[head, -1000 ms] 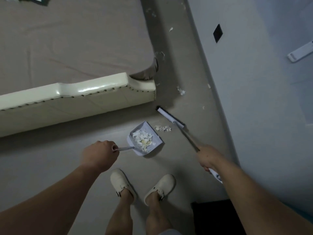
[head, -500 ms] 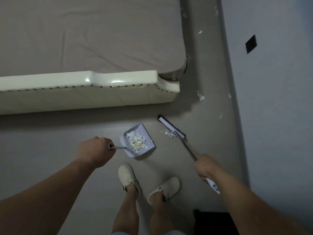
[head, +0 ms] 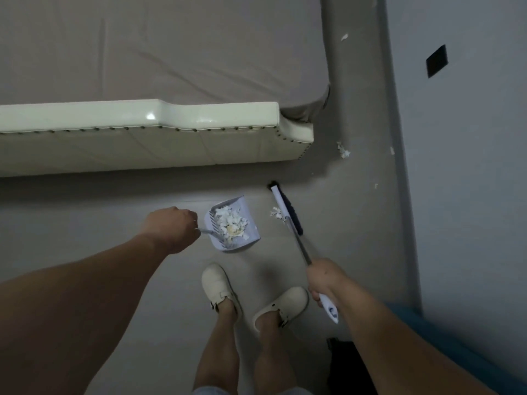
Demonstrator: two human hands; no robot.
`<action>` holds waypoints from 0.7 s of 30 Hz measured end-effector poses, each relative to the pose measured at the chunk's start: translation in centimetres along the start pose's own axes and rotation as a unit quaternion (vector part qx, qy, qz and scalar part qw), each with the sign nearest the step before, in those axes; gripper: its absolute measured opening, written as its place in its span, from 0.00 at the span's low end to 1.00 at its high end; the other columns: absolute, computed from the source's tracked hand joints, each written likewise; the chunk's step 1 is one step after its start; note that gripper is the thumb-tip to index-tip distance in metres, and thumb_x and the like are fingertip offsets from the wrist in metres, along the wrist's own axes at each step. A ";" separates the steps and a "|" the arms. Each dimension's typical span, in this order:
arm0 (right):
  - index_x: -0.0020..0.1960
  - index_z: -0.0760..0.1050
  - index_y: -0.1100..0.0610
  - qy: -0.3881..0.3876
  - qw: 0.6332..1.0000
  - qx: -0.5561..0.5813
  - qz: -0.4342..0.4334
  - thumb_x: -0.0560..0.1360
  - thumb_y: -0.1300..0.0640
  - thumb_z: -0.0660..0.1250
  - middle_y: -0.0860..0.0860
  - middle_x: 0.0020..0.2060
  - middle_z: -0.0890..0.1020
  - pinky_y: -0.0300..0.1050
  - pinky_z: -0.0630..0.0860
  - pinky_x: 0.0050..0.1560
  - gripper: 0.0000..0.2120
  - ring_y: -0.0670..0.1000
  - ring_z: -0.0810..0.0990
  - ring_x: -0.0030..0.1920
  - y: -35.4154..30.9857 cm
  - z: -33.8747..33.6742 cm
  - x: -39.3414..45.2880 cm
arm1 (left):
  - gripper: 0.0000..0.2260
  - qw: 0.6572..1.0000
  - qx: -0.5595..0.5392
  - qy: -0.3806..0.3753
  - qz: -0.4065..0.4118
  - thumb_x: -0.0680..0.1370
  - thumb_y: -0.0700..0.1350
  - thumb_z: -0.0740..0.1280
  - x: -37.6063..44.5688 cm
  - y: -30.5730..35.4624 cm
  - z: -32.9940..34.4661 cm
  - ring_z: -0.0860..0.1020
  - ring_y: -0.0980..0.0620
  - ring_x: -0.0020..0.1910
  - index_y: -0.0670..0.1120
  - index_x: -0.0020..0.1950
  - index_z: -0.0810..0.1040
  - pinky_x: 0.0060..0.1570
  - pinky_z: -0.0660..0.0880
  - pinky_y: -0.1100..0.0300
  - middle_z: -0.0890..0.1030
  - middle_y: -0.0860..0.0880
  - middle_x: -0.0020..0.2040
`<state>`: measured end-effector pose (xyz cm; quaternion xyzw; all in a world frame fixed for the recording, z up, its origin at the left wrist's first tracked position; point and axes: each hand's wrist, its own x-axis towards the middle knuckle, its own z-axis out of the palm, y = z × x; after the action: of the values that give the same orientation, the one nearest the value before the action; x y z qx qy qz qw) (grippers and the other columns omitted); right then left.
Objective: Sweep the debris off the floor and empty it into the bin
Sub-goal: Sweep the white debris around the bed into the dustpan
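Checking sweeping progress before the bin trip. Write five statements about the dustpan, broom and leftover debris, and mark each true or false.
1. The left hand grips the dustpan handle. True.
2. The dustpan is empty. False: white scraps are piled in it.
3. The right hand holds the broom by its handle. True.
4. The floor is free of debris. False: a small scrap pile lies beside the broom head, and a paper clump lies near the bed corner.
5. The broom head rests inside the dustpan. False: it is right of the pan, apart from it.

Single head-worn view, steeply down over both forearms onto floor [head: 85, 223] beside bed [head: 142, 132].
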<state>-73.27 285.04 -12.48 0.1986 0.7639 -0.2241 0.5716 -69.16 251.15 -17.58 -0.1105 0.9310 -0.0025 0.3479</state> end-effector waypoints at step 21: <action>0.66 0.71 0.47 -0.007 0.998 0.064 -0.005 0.79 0.65 0.53 0.54 0.29 0.69 0.35 0.62 0.23 0.21 0.49 0.66 0.22 -2.8 7.3 -3.1 | 0.12 0.999 -0.027 -0.004 0.023 0.77 0.55 0.60 -0.5 -2.3 0.2 0.76 0.46 0.40 0.53 0.53 0.81 0.40 0.74 0.56 0.82 0.49 0.47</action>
<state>-68.24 278.41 -10.96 0.2294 0.7448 -0.2769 0.5621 -68.18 249.08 -17.21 -0.0987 0.9316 0.0314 0.3483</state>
